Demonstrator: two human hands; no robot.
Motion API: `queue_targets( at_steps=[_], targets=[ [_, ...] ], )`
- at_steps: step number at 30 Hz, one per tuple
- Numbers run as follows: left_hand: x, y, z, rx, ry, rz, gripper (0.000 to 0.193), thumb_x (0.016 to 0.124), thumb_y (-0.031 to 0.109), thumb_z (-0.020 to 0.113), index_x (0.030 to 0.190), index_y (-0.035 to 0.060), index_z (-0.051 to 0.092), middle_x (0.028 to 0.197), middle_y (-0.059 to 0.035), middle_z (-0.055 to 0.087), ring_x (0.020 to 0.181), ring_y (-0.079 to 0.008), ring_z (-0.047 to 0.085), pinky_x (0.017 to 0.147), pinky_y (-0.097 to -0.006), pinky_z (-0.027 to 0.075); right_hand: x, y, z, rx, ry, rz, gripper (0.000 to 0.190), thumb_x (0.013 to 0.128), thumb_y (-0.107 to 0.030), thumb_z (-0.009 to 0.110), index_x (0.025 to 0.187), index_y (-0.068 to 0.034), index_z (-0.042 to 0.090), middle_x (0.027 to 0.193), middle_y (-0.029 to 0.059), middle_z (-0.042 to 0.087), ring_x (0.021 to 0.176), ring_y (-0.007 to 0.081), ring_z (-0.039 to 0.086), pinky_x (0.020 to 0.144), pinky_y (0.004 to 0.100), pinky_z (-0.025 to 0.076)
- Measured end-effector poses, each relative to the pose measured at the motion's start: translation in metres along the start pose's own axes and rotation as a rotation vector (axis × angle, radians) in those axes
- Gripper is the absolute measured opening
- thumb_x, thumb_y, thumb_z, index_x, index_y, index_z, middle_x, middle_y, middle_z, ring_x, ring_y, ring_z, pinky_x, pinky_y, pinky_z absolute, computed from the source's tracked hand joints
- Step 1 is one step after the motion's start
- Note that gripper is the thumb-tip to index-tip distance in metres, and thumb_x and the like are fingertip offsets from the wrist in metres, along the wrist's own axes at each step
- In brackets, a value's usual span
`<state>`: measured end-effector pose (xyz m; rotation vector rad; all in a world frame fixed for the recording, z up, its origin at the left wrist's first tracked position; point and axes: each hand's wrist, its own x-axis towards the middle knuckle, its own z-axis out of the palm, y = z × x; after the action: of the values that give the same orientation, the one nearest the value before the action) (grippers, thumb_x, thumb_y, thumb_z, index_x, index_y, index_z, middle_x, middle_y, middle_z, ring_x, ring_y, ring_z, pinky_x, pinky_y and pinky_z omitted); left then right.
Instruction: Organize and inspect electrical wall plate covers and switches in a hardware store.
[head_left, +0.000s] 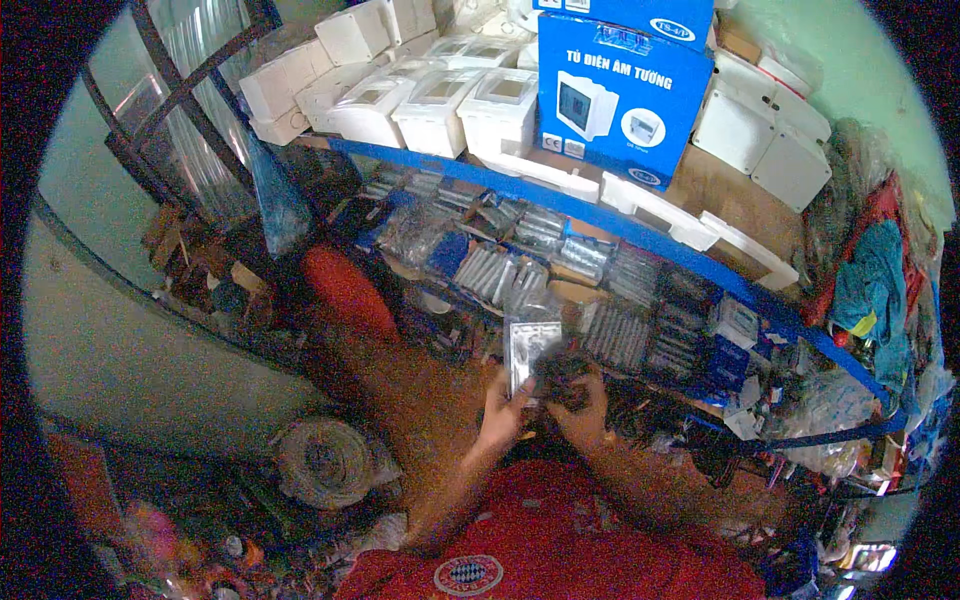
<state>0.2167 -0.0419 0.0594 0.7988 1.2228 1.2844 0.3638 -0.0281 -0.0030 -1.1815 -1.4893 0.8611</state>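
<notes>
My left hand (505, 411) grips a pale rectangular plate (531, 346) in what looks like clear plastic wrap, its thumb lying over the lower edge. Close beside it, my right hand (586, 411) has its fingers curled around a dark, blurred item (564, 376), perhaps a cloth; its exact kind cannot be made out. The dark item meets the plate's right side. Both hands are in front of my red shirt (555, 525), before a lower shelf where rows of plastic-wrapped plates (487, 271) stand on edge in open boxes.
A blue shelf edge (480, 174) curves across above the lower shelf. On the upper shelf are white plastic enclosures (431, 109) and a blue printed carton (622, 97). A coil of pale cable (326, 461) lies on the floor at left. Teal cloth (870, 277) hangs at right.
</notes>
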Motion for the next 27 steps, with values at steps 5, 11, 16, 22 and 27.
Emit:
queue_targets(
  at_steps=[5,11,16,22,27],
  targets=[
    [0.009,-0.004,-0.003,0.144,-0.247,0.041,0.041,0.085,0.010,0.058,0.122,0.0020,0.045,0.111,-0.0066,0.055,0.096,-0.0143,0.052,0.081,-0.0270,0.042,-0.022,0.033,0.002,-0.389,-0.011,-0.078,0.044,0.077,-0.018,0.067,0.114,-0.001,0.049,0.113,0.0153,0.053,0.105,0.0293,0.050,0.090,0.0375,0.041],
    [0.015,-0.016,0.007,0.302,-0.098,0.296,0.063,0.085,0.018,0.058,0.134,0.0001,0.022,0.133,-0.0191,0.031,0.117,-0.0263,0.037,0.101,-0.0340,0.028,-0.005,0.010,0.000,-0.231,-0.121,0.176,0.039,0.079,-0.029,0.060,0.117,-0.022,0.055,0.127,0.0134,0.047,0.118,0.0349,0.042,0.101,0.0623,0.011],
    [0.022,0.000,-0.017,-0.048,-0.116,-0.106,0.058,0.090,0.041,0.046,0.133,0.0052,0.032,0.125,-0.0098,0.044,0.112,-0.0214,0.043,0.096,-0.0338,0.034,-0.006,-0.018,-0.001,-0.459,-0.554,-0.130,0.036,0.082,-0.026,0.057,0.117,-0.015,0.055,0.130,0.0112,0.046,0.129,0.0322,0.028,0.102,0.0592,-0.009],
    [0.028,0.015,-0.018,-0.377,-0.177,-0.231,0.052,0.090,0.048,0.040,0.122,0.0066,0.045,0.115,-0.0061,0.054,0.102,-0.0185,0.052,0.086,-0.0350,0.042,0.016,-0.064,0.011,-0.584,-0.363,-0.343,0.034,0.082,-0.031,0.056,0.110,-0.013,0.059,0.140,0.0139,0.031,0.133,0.0372,0.017,0.101,0.0646,0.004],
    [0.019,0.006,-0.009,-0.462,-0.194,-0.245,0.047,0.093,0.041,0.036,0.123,0.0064,0.044,0.114,-0.0062,0.055,0.098,-0.0192,0.055,0.085,-0.0323,0.044,0.052,-0.070,0.014,-0.577,-0.260,-0.320,0.030,0.081,-0.030,0.056,0.097,-0.006,0.062,0.142,0.0140,0.027,0.134,0.0381,0.013,0.102,0.0554,0.021]
  ],
)
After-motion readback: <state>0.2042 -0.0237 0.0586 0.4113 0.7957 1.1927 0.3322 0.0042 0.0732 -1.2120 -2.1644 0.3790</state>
